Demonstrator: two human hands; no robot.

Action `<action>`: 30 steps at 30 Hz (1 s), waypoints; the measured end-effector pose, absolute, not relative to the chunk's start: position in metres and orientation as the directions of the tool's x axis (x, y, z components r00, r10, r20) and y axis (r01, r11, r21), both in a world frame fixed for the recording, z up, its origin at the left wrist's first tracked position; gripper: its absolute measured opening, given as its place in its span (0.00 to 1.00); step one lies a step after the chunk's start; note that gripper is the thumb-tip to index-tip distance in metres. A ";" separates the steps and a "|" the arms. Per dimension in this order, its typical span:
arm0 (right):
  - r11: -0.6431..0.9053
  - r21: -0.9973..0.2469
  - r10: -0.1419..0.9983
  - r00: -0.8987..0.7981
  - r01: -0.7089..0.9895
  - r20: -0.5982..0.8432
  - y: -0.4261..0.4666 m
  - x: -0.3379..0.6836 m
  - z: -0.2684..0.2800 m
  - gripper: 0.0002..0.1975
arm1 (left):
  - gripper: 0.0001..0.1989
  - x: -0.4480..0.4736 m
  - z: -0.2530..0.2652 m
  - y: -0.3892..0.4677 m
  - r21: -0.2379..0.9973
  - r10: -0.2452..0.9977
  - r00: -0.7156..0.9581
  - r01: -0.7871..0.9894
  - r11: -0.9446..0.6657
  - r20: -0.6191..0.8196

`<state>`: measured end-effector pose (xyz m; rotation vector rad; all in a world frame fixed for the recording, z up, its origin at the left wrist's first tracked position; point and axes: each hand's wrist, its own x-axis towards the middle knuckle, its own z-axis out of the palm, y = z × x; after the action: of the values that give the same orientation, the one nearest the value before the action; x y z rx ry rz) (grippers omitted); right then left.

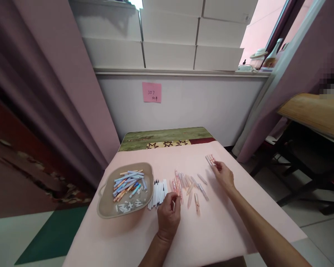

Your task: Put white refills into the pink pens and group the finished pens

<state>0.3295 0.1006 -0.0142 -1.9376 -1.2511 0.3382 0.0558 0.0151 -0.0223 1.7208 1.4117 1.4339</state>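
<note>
My right hand [224, 177] is closed around a small bunch of pink-and-clear pen barrels [210, 160] at the right of the table. My left hand [169, 215] has its fingers curled in a pinch at the near edge of a loose pile of pink and clear pen barrels [180, 181]. Whatever those fingertips hold is hidden. Several barrels lie scattered between the hands, among them a single pen barrel [197, 204] nearer to me. Just beyond my left hand, thin white pen refills [159, 193] with dark tips lie side by side.
Left of the refills stands a beige basket [104, 207] with blue and orange pen parts [129, 183] and small whitish pieces [126, 207]. A pink cloth [167, 159] covers most of the table. A white wall with a pink note [151, 92] rises behind; a wooden desk [314, 111] is at right.
</note>
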 end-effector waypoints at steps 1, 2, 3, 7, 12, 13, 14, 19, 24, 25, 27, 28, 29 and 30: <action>-0.149 -0.751 0.879 0.434 0.643 0.198 0.091 0.314 -0.014 0.20 | 0.04 0.052 -0.022 0.014 0.769 0.891 -0.063 0.534 -0.351 0.450; -0.104 -0.764 0.896 0.393 0.636 0.205 0.081 0.298 -0.013 0.18 | 0.06 0.048 -0.020 0.014 0.658 0.880 -0.027 0.675 -0.333 0.474; -0.056 -0.782 0.912 0.350 0.620 0.212 0.072 0.284 -0.013 0.17 | 0.08 0.044 -0.019 0.013 0.524 0.879 0.010 0.800 -0.293 0.477; 0.045 -0.891 0.938 0.288 0.451 0.193 0.047 0.253 -0.011 0.17 | 0.16 0.040 -0.011 0.017 0.063 0.945 0.047 0.995 -0.072 0.324; -0.066 -0.925 0.896 0.430 0.375 0.110 0.036 0.276 -0.010 0.18 | 0.16 0.048 -0.005 0.025 -0.062 0.983 0.019 0.998 -0.008 0.181; -0.082 -0.923 0.891 0.442 0.376 0.101 0.033 0.282 -0.011 0.17 | 0.16 0.049 -0.004 0.027 -0.061 0.984 0.019 0.998 -0.008 0.175; -0.097 -0.919 0.889 0.449 0.383 0.093 0.029 0.288 -0.012 0.17 | 0.16 0.049 -0.004 0.028 -0.058 0.986 0.017 0.998 -0.007 0.167; -0.145 -0.901 0.882 0.466 0.409 0.070 0.015 0.301 -0.018 0.15 | 0.16 0.050 -0.001 0.034 -0.029 0.993 -0.009 1.000 0.012 0.114; -0.079 -0.929 0.893 0.440 0.361 0.095 0.009 0.289 -0.015 0.13 | 0.15 0.051 0.004 0.029 -0.001 0.976 0.045 0.999 -0.046 0.212; -0.047 -0.946 0.905 0.415 0.320 0.095 0.008 0.283 -0.013 0.13 | 0.14 0.052 0.005 0.026 0.042 0.967 0.063 0.996 -0.076 0.247; -0.001 -0.982 0.940 0.335 0.191 0.064 0.003 0.266 -0.010 0.13 | 0.10 0.059 0.006 0.018 0.188 0.943 0.119 0.965 -0.184 0.311; 0.002 -0.994 0.961 0.276 0.108 0.032 0.000 0.255 -0.009 0.14 | 0.09 0.064 0.006 0.014 0.271 0.927 0.158 0.927 -0.258 0.340; -0.009 -1.000 0.977 0.214 0.020 -0.004 -0.003 0.245 -0.008 0.14 | 0.08 0.068 0.006 0.010 0.346 0.908 0.200 0.877 -0.334 0.368; -0.020 -0.998 0.988 0.154 -0.065 -0.030 -0.006 0.235 -0.008 0.16 | 0.08 0.073 0.005 0.007 0.405 0.887 0.245 0.820 -0.405 0.391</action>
<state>0.2349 -0.0062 -0.0083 -1.2499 -1.0367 1.1412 0.0733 0.0068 0.0048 2.3845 1.6427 0.8752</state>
